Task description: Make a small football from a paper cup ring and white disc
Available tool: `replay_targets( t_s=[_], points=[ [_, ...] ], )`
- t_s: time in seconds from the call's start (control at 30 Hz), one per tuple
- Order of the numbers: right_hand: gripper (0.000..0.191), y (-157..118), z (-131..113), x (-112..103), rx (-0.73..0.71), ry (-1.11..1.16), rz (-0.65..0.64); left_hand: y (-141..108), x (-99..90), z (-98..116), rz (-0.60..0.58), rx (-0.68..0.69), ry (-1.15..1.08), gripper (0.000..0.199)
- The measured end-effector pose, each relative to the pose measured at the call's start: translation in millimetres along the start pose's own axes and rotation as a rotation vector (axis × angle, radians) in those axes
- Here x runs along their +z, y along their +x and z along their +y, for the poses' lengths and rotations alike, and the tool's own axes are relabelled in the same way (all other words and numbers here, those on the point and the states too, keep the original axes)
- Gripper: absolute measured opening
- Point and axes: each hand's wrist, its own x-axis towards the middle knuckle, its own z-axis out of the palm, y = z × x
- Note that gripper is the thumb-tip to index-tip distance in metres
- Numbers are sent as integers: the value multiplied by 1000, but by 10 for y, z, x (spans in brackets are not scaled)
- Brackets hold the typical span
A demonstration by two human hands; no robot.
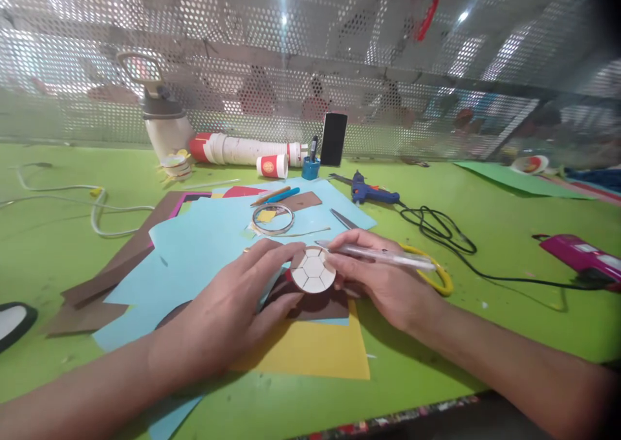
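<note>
A round white piece [313, 270], drawn over with dark hexagon lines, sits between my two hands. It looks like the base of a paper cup, with some red showing at its left edge. My left hand [247, 285] grips it from the left, thumb below and fingers above. In my right hand [383, 275] is a clear pen [383, 256], its tip pointing left above the piece; the fingertips of this hand also touch the piece's right side. Brown paper [320, 307] and a yellow sheet [334, 349] lie underneath. Yellow-handled scissors [444, 278] rest partly behind my right hand.
Blue sheets [194, 239] spread over the green table [436, 369]. A tape roll [272, 220], a blue glue gun [371, 191] with black cord, a paper cup [272, 166], stacked cups [247, 151] and a phone [334, 139] stand or lie farther back. A magenta tool [577, 255] is at right.
</note>
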Motion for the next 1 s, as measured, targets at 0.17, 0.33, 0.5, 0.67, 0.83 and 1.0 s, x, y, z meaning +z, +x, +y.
replay_targets(
  t_s=[0.17, 0.33, 0.5, 0.67, 0.83, 1.0],
  points=[
    [32, -28, 19, 76, -9, 27, -4, -38, 57, 9, 65, 45, 133, 58],
    [30, -112, 24, 135, 23, -23, -67, -47, 78, 29, 78, 68, 134, 52],
    [29, -133, 42, 118, 2, -68, -84, -8, 102, 21, 72, 42, 56, 50],
    [27, -100, 52, 19, -50, -151, -58, 10, 71, 27, 28, -65, -12, 58],
    [21, -96, -1, 8, -93, -298, -53, 39, -3, 55, -117, -34, -86, 35],
    [20, -92, -14, 55, -39, -303, -106, 54, -7, 59, -160, -1, -152, 33]
  ],
)
